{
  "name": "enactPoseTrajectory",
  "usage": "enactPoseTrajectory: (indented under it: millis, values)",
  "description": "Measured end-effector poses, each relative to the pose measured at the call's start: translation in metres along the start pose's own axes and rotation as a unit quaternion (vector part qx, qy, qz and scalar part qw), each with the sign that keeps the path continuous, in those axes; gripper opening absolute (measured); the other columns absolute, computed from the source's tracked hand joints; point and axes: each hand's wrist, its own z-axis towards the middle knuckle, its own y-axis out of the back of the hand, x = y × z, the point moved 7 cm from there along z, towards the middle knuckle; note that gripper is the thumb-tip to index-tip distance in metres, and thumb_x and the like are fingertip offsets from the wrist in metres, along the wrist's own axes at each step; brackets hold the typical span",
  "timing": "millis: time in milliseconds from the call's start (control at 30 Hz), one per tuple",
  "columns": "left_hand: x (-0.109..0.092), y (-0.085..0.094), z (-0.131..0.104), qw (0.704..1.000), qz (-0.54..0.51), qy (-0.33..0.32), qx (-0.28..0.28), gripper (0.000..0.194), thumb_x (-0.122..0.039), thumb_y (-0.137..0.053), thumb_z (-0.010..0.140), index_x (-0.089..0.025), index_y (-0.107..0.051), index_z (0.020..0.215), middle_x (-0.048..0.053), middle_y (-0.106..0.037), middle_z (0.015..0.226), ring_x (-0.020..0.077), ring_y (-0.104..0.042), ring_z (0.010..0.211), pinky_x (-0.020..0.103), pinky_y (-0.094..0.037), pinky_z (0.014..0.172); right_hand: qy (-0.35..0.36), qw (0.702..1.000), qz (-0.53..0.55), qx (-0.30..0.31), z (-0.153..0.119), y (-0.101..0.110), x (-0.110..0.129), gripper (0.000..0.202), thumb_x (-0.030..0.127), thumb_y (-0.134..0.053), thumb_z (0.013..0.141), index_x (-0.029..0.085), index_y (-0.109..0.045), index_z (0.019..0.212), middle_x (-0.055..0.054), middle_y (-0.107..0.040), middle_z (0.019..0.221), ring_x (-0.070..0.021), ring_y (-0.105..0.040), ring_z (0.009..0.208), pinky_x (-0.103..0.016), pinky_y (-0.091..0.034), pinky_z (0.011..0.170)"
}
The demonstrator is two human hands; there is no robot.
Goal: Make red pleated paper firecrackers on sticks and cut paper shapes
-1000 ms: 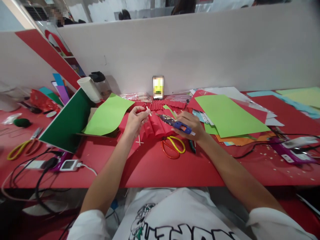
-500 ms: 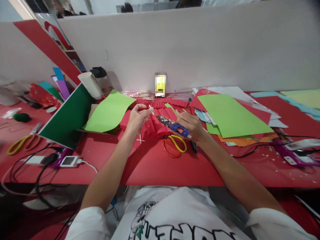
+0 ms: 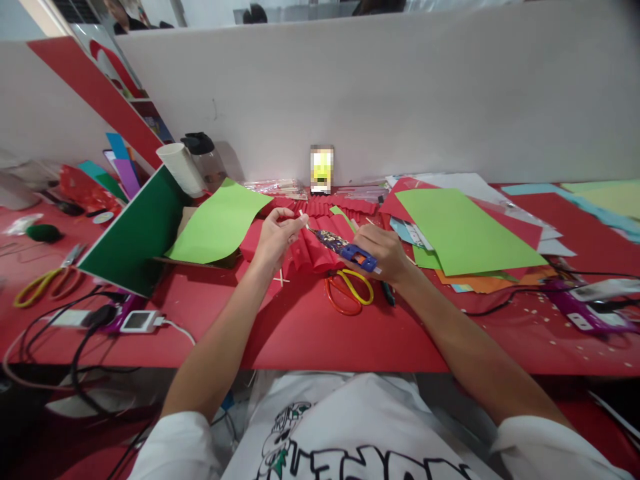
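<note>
My right hand [image 3: 384, 252] is closed around a blue glue gun [image 3: 359, 258] with a dark patterned front, its tip pointing left. Close to that tip, my left hand [image 3: 280, 235] pinches a small white piece [image 3: 305, 218] between thumb and finger. Whether the tip touches the piece I cannot tell. Below both hands lies folded red crepe paper [image 3: 313, 250], with a ruffled red strip [image 3: 340, 204] behind it. Scissors with red and yellow handles [image 3: 361, 288] lie in front of the paper, their blades hidden. Thin white sticks [image 3: 281, 277] rest beneath my left wrist.
Light green sheets [image 3: 220, 223] and a dark green board [image 3: 137, 233] stand left, near a bottle [image 3: 205, 160]. Stacked coloured paper [image 3: 475, 233] lies right. A phone [image 3: 321, 169] leans on the partition. Other scissors [image 3: 50, 280] and power strips [image 3: 133, 319] with cables lie farther out.
The white piece in my left fingers shows less now and seems tilted slightly differently. Both hands and the glue gun have stayed almost in place.
</note>
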Motion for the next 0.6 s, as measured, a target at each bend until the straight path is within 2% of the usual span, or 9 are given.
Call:
enactPoseTrajectory:
  millis: [233,467,600]
  values:
    - [0.0002,-0.0002,0.0014,1.0,0.006,-0.013,0.007,0.05,-0.033,-0.095,0.071,-0.024,-0.05,0.089,-0.009,-0.052,0.062,0.0071,-0.048,0.052,0.024,-0.036,0.051,0.012,1.0,-0.012,0.004,0.0004,-0.0024,0.0025,0.042,0.055,-0.058,0.104,0.024,-0.056,0.076,-0.006,-0.06,0.077,-0.0215,-0.052,0.073,-0.035,-0.037,0.066]
    - [-0.0005,-0.0007,0.0002,1.0,-0.014,-0.013,-0.005,0.053,-0.031,-0.099,0.064,-0.023,-0.051,0.087,-0.011,-0.05,0.058,0.005,-0.043,0.049,0.021,-0.033,0.049,0.029,0.998,-0.023,-0.048,0.0032,0.0069,0.0067,0.037,0.046,-0.059,0.105,0.023,-0.056,0.077,-0.004,-0.057,0.075,-0.0204,-0.051,0.071,-0.034,-0.037,0.065]
    - [-0.0012,-0.001,-0.0008,1.0,-0.025,-0.011,-0.012,0.053,-0.03,-0.099,0.065,-0.022,-0.051,0.086,-0.01,-0.05,0.059,0.0045,-0.042,0.048,0.02,-0.033,0.048,0.035,0.998,-0.022,-0.046,0.0024,0.0055,0.0063,0.035,0.045,-0.061,0.104,0.023,-0.055,0.077,-0.003,-0.057,0.075,-0.0196,-0.051,0.07,-0.033,-0.036,0.063]
